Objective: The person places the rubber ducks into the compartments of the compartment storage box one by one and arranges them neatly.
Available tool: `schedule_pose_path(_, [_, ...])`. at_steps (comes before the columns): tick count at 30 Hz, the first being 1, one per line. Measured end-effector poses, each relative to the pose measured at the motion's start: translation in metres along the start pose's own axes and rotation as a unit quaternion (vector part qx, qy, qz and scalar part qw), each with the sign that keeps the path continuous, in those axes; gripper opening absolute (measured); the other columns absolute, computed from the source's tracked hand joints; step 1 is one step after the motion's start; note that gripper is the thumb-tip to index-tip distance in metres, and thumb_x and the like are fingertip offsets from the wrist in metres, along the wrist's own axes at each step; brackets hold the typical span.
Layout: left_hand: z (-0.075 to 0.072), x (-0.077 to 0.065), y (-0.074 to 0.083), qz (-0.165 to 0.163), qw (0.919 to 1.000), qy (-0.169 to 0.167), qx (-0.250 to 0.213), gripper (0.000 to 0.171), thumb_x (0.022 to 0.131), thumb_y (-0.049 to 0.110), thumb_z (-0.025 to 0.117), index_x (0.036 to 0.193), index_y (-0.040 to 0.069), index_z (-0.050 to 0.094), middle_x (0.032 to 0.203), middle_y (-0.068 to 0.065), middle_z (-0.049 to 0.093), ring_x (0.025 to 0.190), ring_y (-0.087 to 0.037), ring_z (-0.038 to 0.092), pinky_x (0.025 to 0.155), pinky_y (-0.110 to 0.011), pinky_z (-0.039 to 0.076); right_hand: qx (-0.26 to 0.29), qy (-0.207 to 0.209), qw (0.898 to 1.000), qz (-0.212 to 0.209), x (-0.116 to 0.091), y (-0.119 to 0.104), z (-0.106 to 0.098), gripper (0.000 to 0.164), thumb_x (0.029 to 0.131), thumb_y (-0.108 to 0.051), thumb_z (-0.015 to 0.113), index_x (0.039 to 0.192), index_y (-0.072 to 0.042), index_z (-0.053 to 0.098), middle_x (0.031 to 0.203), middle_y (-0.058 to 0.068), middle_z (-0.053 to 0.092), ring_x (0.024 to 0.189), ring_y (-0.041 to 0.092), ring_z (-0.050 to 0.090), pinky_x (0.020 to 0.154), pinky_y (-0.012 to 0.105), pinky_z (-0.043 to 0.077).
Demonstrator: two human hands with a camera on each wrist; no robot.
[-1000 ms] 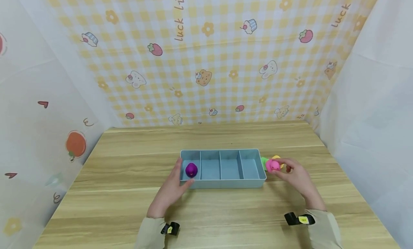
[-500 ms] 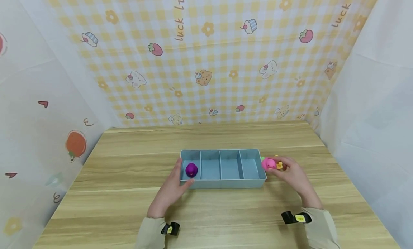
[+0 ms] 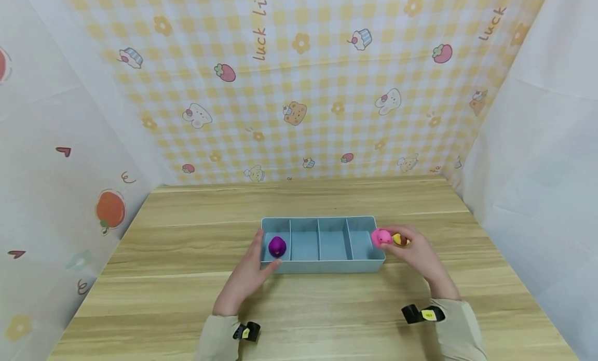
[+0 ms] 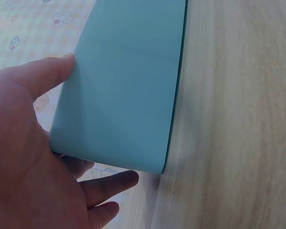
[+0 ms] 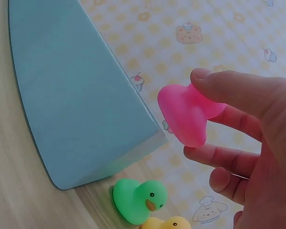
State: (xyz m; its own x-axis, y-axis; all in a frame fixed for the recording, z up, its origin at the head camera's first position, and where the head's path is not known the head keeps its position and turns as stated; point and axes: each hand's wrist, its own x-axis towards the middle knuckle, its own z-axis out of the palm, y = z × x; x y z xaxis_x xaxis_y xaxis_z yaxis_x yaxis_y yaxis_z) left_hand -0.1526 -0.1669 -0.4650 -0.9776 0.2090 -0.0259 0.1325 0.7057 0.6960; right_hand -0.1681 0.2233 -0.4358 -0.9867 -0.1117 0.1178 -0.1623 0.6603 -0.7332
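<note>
A pink toy pinched at the right rim of a blue box.
Right of centre in the head view, the right hand clamps the toy between thumb and fingers; at lower centre-left, the left hand, thumb and fingers spread apart, touches the box's near-left corner beside a purple toy. Bottom centre of the right wrist view, a green duck sits near a yellow duck.

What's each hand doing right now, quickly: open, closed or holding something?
Left hand: open, thumb and fingers resting against a corner of the blue box.
Right hand: closed, holding the pink duck between thumb and fingers.
</note>
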Motion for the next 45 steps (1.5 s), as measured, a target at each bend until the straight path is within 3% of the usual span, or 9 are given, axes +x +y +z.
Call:
schedule_pose_path(11, [0.001,0.001,-0.002,0.001,1.0000,-0.001,0.002,0.094,0.092,0.049,0.057,0.154,0.008,-0.001,0.161,-0.014,0.006,0.146,-0.032,0.016,0.116,-0.049,0.020,0.015,-0.013,0.999,-0.033,0.004,-0.008,0.006,0.040,0.081,-0.025,0.077,0.116,-0.009,0.067,0.103,0.007,0.061,0.087,0.026,0.047,0.062,0.025,0.041])
schedule_pose_path(25, [0.002,0.001,-0.002,0.003,1.0000,0.003,0.005,0.095,0.091,0.052,0.056,0.154,0.008,-0.001,0.161,-0.013,0.006,0.145,-0.034,0.018,0.116,-0.050,0.022,0.035,-0.017,0.999,-0.035,0.005,-0.014,0.015,0.038,0.081,-0.024,0.077,0.114,-0.010,0.068,0.103,0.006,0.060,0.087,0.027,0.046,0.062,0.024,0.039])
schedule_pose_path(38, [0.004,0.002,-0.003,-0.001,1.0000,0.006,-0.001,0.077,0.100,0.035,0.049,0.154,0.006,0.002,0.161,-0.014,0.006,0.146,-0.033,0.016,0.117,-0.050,0.019,0.028,-0.033,0.998,-0.046,0.006,-0.019,0.023,0.036,0.081,-0.023,0.076,0.115,-0.013,0.068,0.108,0.005,0.060,0.090,0.025,0.046,0.064,0.026,0.042])
schedule_pose_path(45, [0.004,0.001,-0.002,-0.013,0.9999,0.003,0.000,0.078,0.100,0.034,0.049,0.154,0.008,0.000,0.161,-0.012,0.005,0.146,-0.034,0.016,0.116,-0.051,0.020,0.031,-0.029,0.996,-0.074,0.008,-0.025,0.028,0.035,0.081,-0.023,0.077,0.113,-0.013,0.069,0.096,0.003,0.057,0.084,0.029,0.046,0.060,0.024,0.038])
